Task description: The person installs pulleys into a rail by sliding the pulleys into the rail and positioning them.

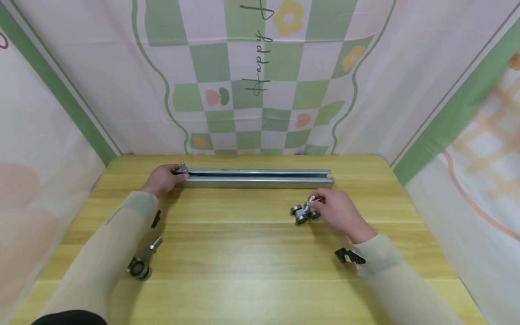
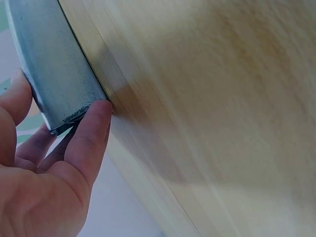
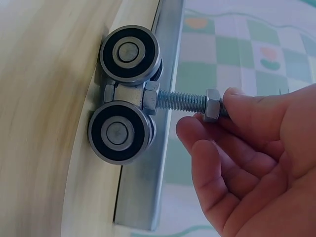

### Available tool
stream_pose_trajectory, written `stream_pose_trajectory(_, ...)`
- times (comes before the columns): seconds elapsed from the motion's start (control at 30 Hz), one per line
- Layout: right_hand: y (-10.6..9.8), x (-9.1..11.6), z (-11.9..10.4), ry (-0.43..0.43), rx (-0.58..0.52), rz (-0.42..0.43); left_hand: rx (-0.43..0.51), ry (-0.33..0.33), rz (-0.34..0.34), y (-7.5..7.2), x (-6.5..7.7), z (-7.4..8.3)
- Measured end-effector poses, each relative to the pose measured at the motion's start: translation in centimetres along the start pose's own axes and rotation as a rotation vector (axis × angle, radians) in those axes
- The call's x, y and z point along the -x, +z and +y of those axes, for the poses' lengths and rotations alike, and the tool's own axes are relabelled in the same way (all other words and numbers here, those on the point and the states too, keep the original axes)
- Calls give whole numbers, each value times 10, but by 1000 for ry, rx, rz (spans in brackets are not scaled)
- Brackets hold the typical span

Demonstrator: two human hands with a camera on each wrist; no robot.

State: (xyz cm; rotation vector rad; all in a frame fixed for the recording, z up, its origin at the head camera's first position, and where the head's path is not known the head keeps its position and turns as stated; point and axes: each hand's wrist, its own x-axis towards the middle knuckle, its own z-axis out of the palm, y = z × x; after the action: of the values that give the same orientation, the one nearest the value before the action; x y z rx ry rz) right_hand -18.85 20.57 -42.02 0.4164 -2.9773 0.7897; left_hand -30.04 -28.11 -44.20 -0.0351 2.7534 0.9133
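Counting what reaches my feeds, I have one grey metal rail [image 1: 260,183], laid left to right across the far part of one wooden table [image 1: 243,262], its slot facing up. My left hand [image 1: 163,178] grips the rail's left end, thumb and fingers bent about it, spread only as far as the rail's own thickness. One upright bolt [image 1: 183,167] stands at that end, close to those fingers; I can't tell what sits beneath it.

My right hand [image 1: 338,210], to the right and nearer than the rail, pinches the threaded stem [image 3: 182,101] of one roller trolley [image 1: 301,214], thumb and fingertips drawn together near its end. I make out two wheels in full, two more partly behind, and two nuts on the thread. Whether those wheels touch the table, I can't tell.

A second trolley [image 1: 139,268] lies near left, just beside the left sleeve [image 1: 109,246], its single stem pointing far and right; its wheels overlap too much for me to count.
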Motion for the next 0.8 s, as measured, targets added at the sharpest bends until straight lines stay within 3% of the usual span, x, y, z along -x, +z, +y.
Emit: stream_pose_trajectory(0.8,-31,8,56,209,-82,83,-35,30,21,-1,3,1)
